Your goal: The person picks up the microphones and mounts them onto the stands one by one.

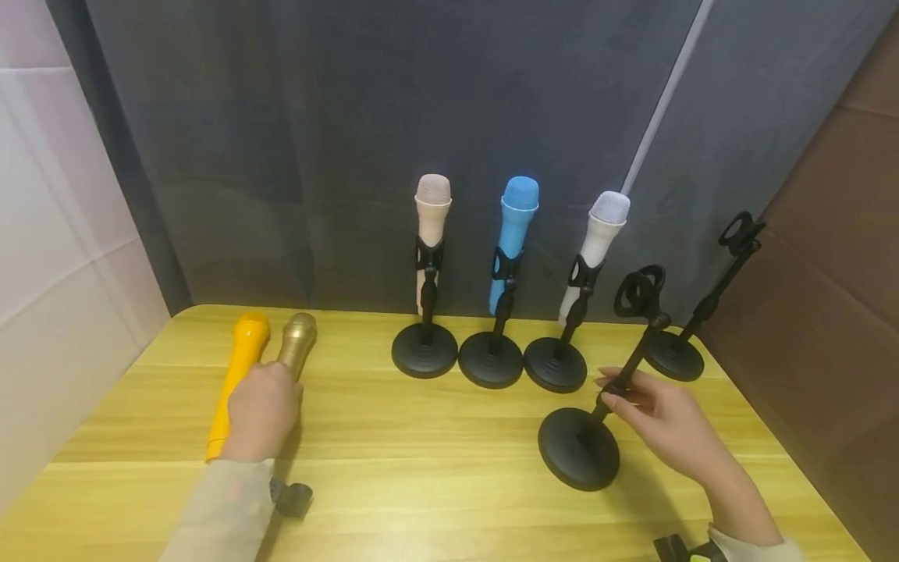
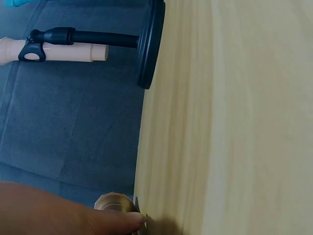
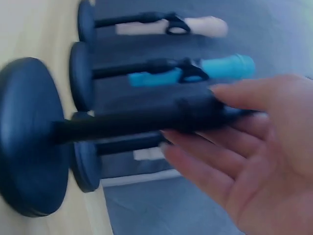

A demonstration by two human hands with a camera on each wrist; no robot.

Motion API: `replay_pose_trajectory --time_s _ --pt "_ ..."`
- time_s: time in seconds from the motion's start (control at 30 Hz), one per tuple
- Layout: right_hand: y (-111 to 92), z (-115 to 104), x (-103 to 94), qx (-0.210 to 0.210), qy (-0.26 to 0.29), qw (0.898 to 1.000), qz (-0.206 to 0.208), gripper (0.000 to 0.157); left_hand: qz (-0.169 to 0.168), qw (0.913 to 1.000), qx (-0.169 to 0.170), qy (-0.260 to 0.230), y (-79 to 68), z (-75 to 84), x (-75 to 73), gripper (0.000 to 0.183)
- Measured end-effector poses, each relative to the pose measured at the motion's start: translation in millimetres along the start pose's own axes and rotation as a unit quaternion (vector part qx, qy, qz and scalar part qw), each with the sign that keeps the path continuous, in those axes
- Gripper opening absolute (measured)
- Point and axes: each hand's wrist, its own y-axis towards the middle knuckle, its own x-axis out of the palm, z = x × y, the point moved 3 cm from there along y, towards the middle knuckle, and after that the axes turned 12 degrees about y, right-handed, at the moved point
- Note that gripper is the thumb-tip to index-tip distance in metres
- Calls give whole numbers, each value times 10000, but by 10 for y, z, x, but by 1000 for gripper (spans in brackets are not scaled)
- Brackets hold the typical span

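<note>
My left hand [image 1: 263, 410] grips a gold microphone [image 1: 298, 343] low on its handle, just right of a yellow microphone [image 1: 242, 355]. In the left wrist view, my thumb [image 2: 115, 222] lies across the gold microphone [image 2: 113, 201]; the fingers are mostly hidden. On the right, my right hand [image 1: 667, 417] holds a black microphone stand [image 1: 579, 449] by its stem, thumb on one side and fingers on the other. The clip [image 1: 641, 290] at its top carries no microphone. Whether the round base touches the table, I cannot tell.
Along the back stand three black stands holding a pink microphone [image 1: 431, 215], a blue microphone [image 1: 516, 222] and a white microphone [image 1: 600, 230]. Another stand [image 1: 674, 355] with a bare clip is at the far right. Dark cloth [image 1: 351, 156] hangs behind the wooden table [image 1: 421, 476].
</note>
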Motion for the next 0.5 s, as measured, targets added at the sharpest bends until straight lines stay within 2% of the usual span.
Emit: replay_pose_trajectory --time_s 0.17,0.5 --pt "45 -18 -28 48 177 9992 -342 28 33 9999 -9 114 -9 34 -5 33" --pt "51 -106 109 124 180 9991 -373 22 171 9988 -113 445 -30 106 16 29"
